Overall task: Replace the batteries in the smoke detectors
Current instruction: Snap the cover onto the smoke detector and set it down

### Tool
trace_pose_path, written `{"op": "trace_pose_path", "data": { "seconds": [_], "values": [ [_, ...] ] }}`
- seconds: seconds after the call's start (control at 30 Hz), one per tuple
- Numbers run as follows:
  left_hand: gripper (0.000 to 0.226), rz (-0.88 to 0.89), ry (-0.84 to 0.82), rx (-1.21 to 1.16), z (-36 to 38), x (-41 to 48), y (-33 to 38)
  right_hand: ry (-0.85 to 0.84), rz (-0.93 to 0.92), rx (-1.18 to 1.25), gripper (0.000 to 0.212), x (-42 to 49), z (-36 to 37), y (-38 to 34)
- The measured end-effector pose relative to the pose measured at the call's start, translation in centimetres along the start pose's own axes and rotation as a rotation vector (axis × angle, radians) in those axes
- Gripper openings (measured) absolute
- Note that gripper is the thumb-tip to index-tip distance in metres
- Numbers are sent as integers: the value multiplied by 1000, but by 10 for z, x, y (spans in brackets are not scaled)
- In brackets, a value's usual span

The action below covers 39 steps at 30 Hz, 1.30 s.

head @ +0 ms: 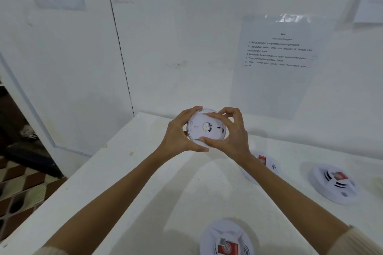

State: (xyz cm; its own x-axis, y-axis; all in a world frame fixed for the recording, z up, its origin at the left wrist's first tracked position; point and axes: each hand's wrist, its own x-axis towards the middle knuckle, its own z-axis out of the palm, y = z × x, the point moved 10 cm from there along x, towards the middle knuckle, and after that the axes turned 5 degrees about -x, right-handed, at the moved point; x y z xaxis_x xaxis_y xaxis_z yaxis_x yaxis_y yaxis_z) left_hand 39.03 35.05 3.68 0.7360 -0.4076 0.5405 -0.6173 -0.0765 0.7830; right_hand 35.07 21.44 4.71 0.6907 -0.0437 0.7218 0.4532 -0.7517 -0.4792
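Note:
I hold a round white smoke detector (204,128) above the white table (124,172), its back plate turned toward me. My left hand (180,132) grips its left rim. My right hand (232,132) clasps its right side, with the thumb on the lower edge and fingers over the top. Three more white smoke detectors lie on the table, each with a red battery on top: one at the near edge (227,240), one to the right (333,182), and one partly hidden behind my right forearm (263,163).
A laminated instruction sheet (277,56) hangs on the white wall behind the table. The table's left edge drops to a patterned floor (22,190), where a dark object (33,161) lies by the wall.

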Motion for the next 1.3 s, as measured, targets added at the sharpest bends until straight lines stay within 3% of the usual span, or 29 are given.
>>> {"op": "trace_pose_path", "data": {
  "seconds": [0.1,0.23,0.4,0.47,0.53,0.6,0.63,0.77,0.83,0.9,1.1,1.3],
  "values": [
    [96,-15,6,-11,0,0,1,-8,13,6,65,1,-1,2],
    [98,-30,10,-43,-2,1,3,-155,1,42,67,3,4,5],
    [97,-157,1,-132,-13,7,-11,-244,-185,-162,80,-9,-6,5],
    [91,-230,-47,-153,-10,7,-16,-196,-254,-222,69,-10,-11,2],
    [71,-293,-75,-170,-5,8,-18,-132,-271,-199,51,-8,-16,3],
    [41,-408,-81,-269,-1,6,-22,-166,-177,-62,45,-5,-13,8],
    [36,-465,-96,-310,2,5,-25,-179,-105,18,43,-5,-11,11],
    [52,-561,-201,-254,11,-1,-35,-160,321,342,18,-2,-10,33],
    [44,-560,-246,-165,14,-4,-40,-228,543,496,24,-6,-2,46],
    [42,-591,-259,-180,17,-9,-47,-312,655,571,31,-13,4,51],
    [33,-706,-252,-427,33,-21,-58,-321,734,584,24,-29,8,58],
    [35,-649,-195,-281,19,-5,-52,-673,666,489,39,-36,16,45]
  ]
}}
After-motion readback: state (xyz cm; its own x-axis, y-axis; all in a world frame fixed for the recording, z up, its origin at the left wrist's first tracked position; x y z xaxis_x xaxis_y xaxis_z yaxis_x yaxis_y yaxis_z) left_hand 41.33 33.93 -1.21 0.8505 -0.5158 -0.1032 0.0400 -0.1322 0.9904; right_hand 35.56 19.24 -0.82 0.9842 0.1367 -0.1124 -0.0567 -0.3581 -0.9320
